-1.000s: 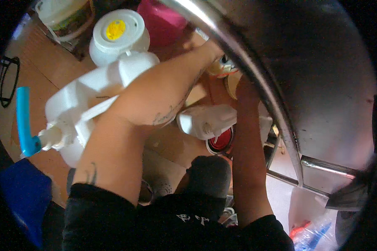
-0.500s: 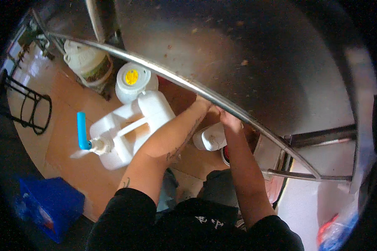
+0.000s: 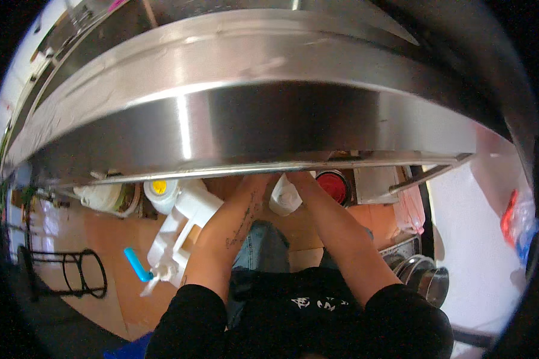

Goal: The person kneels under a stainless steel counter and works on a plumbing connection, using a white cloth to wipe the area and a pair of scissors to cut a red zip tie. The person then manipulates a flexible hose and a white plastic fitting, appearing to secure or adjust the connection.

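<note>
Sitting near hidden fingers is a white container (image 3: 285, 198).

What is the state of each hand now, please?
Left hand: cannot be told, hidden behind the steel panel.
Right hand: cannot be told, hidden there too.

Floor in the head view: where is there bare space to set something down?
Bare: brown floor between black stand and white jug.
Crowded: just below the steel counter edge, where forearms, small white container and red round container cluster.
</note>
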